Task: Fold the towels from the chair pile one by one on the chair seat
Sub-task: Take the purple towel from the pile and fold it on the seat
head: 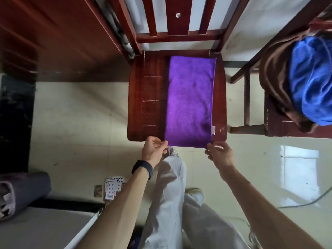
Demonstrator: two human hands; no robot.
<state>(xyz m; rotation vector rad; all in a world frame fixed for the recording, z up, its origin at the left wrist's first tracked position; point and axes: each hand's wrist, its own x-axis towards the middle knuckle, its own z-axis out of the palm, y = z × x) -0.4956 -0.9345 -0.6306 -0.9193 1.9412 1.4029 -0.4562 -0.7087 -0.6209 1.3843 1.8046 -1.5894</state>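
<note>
A purple towel point(190, 101) lies flat as a long folded strip on the right half of the red-brown wooden chair seat point(147, 97), its near end hanging slightly over the front edge. My left hand point(152, 151), with a dark band on its wrist, pinches the towel's near left corner. At the near right corner, my right hand point(220, 155) grips the towel. On a second chair at the right sits the pile: a blue towel point(310, 81) on top of a brown one point(274, 76).
The chair back point(177, 18) rises at the far side. A dark wooden cabinet point(53, 38) stands at the left. Playing cards point(113, 187) lie on the tiled floor near my legs, and a rolled grey mat point(23, 191) sits at the lower left.
</note>
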